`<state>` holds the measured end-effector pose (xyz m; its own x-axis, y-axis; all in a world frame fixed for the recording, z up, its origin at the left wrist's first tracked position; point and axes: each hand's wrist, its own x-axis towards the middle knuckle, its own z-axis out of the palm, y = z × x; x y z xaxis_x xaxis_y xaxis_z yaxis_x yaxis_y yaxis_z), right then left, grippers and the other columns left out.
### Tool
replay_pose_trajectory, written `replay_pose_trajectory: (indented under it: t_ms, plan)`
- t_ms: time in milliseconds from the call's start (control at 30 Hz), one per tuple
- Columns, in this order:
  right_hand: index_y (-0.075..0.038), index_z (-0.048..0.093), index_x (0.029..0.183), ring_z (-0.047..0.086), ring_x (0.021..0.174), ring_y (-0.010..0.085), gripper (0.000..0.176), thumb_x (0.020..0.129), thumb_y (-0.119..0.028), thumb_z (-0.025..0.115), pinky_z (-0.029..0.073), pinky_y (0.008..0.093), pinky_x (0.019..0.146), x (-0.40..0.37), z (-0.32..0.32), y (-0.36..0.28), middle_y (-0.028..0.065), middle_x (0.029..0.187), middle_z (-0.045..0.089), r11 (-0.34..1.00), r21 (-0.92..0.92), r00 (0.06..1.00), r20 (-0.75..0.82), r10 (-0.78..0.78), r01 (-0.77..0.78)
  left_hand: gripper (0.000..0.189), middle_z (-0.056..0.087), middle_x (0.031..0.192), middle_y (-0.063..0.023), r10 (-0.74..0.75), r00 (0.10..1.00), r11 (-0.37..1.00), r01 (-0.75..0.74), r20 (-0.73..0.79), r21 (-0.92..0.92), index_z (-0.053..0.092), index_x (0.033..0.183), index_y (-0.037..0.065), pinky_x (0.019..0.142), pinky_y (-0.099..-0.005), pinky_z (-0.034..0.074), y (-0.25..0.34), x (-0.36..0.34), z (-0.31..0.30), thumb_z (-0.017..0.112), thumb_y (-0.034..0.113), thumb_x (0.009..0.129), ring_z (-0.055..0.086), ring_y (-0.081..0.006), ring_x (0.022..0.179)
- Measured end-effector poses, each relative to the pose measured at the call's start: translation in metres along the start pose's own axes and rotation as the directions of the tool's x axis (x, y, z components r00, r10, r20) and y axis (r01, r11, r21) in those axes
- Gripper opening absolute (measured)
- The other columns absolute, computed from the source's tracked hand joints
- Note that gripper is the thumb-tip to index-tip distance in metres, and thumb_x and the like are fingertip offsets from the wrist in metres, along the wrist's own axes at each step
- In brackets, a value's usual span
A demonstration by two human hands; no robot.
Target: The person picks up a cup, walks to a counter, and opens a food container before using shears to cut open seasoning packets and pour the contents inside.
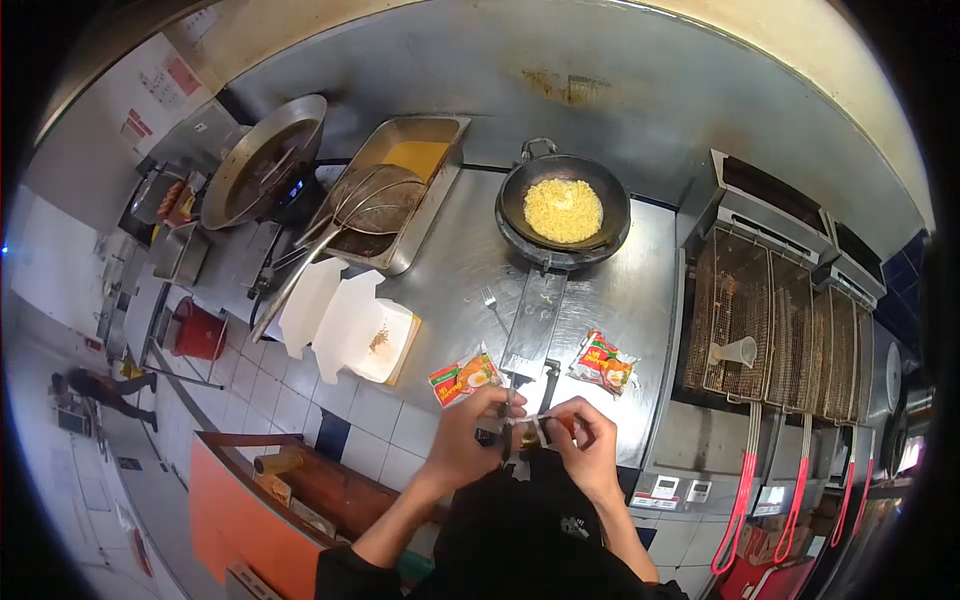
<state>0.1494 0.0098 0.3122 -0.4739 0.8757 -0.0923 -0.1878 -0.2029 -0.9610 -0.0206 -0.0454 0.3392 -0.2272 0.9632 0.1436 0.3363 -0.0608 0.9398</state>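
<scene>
My left hand (468,435) and my right hand (585,450) are close together at the counter's front edge. Both are closed, fingertips pinching a small clear sachet (527,434) with something brownish in it. One opened-looking noodle packet (466,376) lies just beyond my left hand. A second red noodle packet (603,363) sits beyond my right hand. Further back, a black wok (515,215) on the burner holds yellow noodles (563,210). Between packet and wok lies a fork (493,306). An open white takeaway box (365,328) with brown crumbs inside stands to the left.
A long-handled strainer (375,200) rests across a steel tray (450,150) of yellow and dark liquid. Fryer baskets (735,310) with red handles stand right. At far left are a large pan (310,120), a red bucket (197,330) and another person (112,387).
</scene>
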Motion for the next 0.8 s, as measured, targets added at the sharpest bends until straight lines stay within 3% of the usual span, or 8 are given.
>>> replay_pose_trajectory:
  t_ms: [100, 200, 300, 367, 400, 467, 667, 800]
  plan:
    - [0.002, 0.061, 0.099, 0.053, 0.082, 0.0034, 0.011, 0.091, 0.008, 0.057, 0.042, 0.0178, 0.069, 0.004, 0.023, -0.003, 0.0014, 0.092, 0.059, 0.996, 0.047, 0.997, -0.044, -0.07, 0.072, 0.028, 0.068, 0.095, -0.0059, -0.02, 0.993, 0.999, 0.017, 0.117, 0.031, 0.062, 0.102, 0.003, 0.082, -0.0259, 0.052, 0.003, 0.01, -0.034, 0.076, 0.001, 0.078, 0.066, -0.0106, 0.089]
    - [0.002, 0.061, 0.1, 0.053, 0.082, 0.0037, 0.01, 0.091, 0.007, 0.058, 0.042, 0.0183, 0.07, 0.009, 0.046, -0.001, 0.0022, 0.094, 0.06, 0.993, 0.068, 0.99, -0.11, -0.092, 0.1, 0.026, 0.068, 0.096, -0.0075, 0.093, 0.98, 0.992, -0.107, 0.175, 0.073, 0.062, 0.1, 0.003, 0.081, -0.0255, 0.052, 0.0, 0.023, -0.055, 0.076, 0.001, 0.077, 0.066, -0.0098, 0.089]
    - [0.002, 0.061, 0.1, 0.052, 0.081, 0.004, 0.009, 0.092, 0.005, 0.06, 0.042, 0.0183, 0.07, 0.012, 0.064, 0.003, 0.0024, 0.094, 0.06, 0.985, 0.022, 0.969, -0.182, -0.164, 0.171, 0.03, 0.069, 0.098, -0.0088, 0.13, 0.973, 0.987, -0.146, 0.192, 0.07, 0.062, 0.103, 0.002, 0.08, -0.0268, 0.052, -0.006, 0.031, -0.074, 0.076, 0.001, 0.077, 0.068, -0.0137, 0.088]
    - [0.003, 0.062, 0.1, 0.052, 0.08, 0.0042, 0.009, 0.092, 0.004, 0.06, 0.042, 0.0182, 0.069, 0.015, 0.075, 0.002, 0.0026, 0.095, 0.06, 0.98, -0.015, 0.955, -0.219, -0.198, 0.2, 0.039, 0.069, 0.101, -0.0122, 0.188, 0.956, 0.966, -0.221, 0.225, 0.131, 0.061, 0.112, 0.001, 0.083, -0.0319, 0.053, -0.004, 0.039, -0.093, 0.077, 0.006, 0.077, 0.068, -0.0234, 0.093]
    - [0.002, 0.062, 0.099, 0.052, 0.082, 0.0051, 0.007, 0.091, 0.001, 0.061, 0.041, 0.0198, 0.072, 0.017, 0.081, -0.002, 0.002, 0.093, 0.06, 0.974, -0.049, 0.941, -0.253, -0.226, 0.221, 0.039, 0.069, 0.101, -0.0122, 0.195, 0.954, 0.967, -0.226, 0.229, 0.12, 0.061, 0.112, 0.001, 0.083, -0.0319, 0.053, -0.003, 0.042, -0.105, 0.077, 0.006, 0.077, 0.068, -0.0234, 0.093]
    - [0.001, 0.063, 0.097, 0.052, 0.084, 0.0066, 0.008, 0.091, -0.003, 0.063, 0.041, 0.0218, 0.076, 0.019, 0.092, -0.006, 0.0016, 0.091, 0.06, 0.974, -0.065, 0.926, -0.303, -0.225, 0.215, 0.045, 0.064, 0.1, -0.0171, 0.204, 0.898, 0.892, -0.335, 0.389, 0.304, 0.059, 0.121, 0.002, 0.08, -0.0404, 0.051, 0.0, 0.048, -0.131, 0.072, 0.01, 0.079, 0.063, -0.034, 0.091]
    - [0.004, 0.063, 0.1, 0.054, 0.089, 0.0081, 0.01, 0.09, 0.003, 0.062, 0.042, 0.0209, 0.078, 0.02, 0.113, 0.004, 0.005, 0.098, 0.06, 0.939, -0.138, 0.888, -0.307, -0.344, 0.316, 0.052, 0.061, 0.097, -0.0171, 0.099, 0.788, 0.759, -0.455, 0.608, 0.466, 0.057, 0.126, 0.001, 0.082, -0.0433, 0.05, 0.013, 0.061, -0.193, 0.069, 0.007, 0.075, 0.06, -0.0361, 0.094]
    - [0.004, 0.063, 0.099, 0.053, 0.088, 0.0082, 0.01, 0.09, 0.003, 0.061, 0.042, 0.0218, 0.078, 0.022, 0.127, 0.005, 0.0045, 0.096, 0.06, 0.928, -0.15, 0.869, -0.327, -0.373, 0.342, 0.055, 0.06, 0.096, -0.017, 0.174, 0.737, 0.683, -0.568, 0.654, 0.459, 0.057, 0.126, 0.0, 0.08, -0.0437, 0.05, 0.016, 0.07, -0.213, 0.069, 0.006, 0.073, 0.059, -0.0352, 0.094]
